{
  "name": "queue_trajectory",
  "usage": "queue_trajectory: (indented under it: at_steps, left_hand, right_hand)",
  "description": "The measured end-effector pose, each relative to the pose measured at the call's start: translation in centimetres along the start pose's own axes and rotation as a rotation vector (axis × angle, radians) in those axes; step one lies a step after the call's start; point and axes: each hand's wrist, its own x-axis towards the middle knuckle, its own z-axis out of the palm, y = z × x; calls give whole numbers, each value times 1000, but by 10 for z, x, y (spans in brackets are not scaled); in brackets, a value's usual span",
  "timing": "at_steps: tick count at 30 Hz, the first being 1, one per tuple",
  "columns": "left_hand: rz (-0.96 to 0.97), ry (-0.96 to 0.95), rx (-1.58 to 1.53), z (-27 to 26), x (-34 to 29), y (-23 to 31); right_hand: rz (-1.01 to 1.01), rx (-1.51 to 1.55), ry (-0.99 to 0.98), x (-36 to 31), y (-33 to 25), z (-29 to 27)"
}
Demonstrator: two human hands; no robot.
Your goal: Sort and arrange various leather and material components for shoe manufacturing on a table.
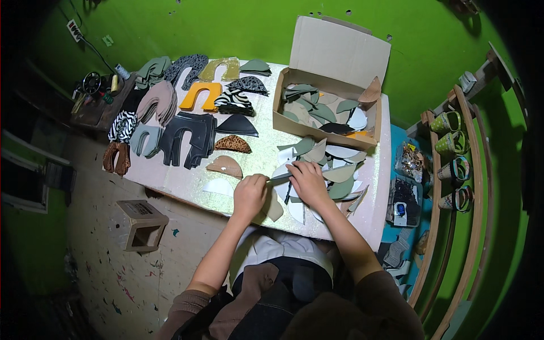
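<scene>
My left hand is closed in a pinch on one end of a thin, dark grey cut piece. Bent fingers of my right hand grip the same piece from its other side, above the table. Around and under my right hand lies a loose heap of half-moon cut pieces in green, beige, white and grey. A beige piece rests flat by my left hand. Just beyond that hand are a white half-moon piece and a tan half-moon stack.
Stacks of U-shaped pieces and patterned half-moon stacks cover the table's left. An open cardboard box with more pieces stands at the back right. Shoes sit on a wooden rack at right. A small box-like stool is on the floor.
</scene>
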Motion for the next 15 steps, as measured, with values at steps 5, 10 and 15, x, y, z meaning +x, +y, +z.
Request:
queue_trajectory:
  at_steps: [5, 10, 15]
  left_hand:
    - [-28, 45, -6, -8, -3, -16]
    - [14, 33, 21, -18, 22, -56]
    - [153, 65, 104, -30, 68, -102]
  right_hand:
    - [-4, 123, 46, 9, -3, 13]
    - [-146, 231, 73, 42, -6, 15]
    - [-155, 270, 99, 95, -7, 31]
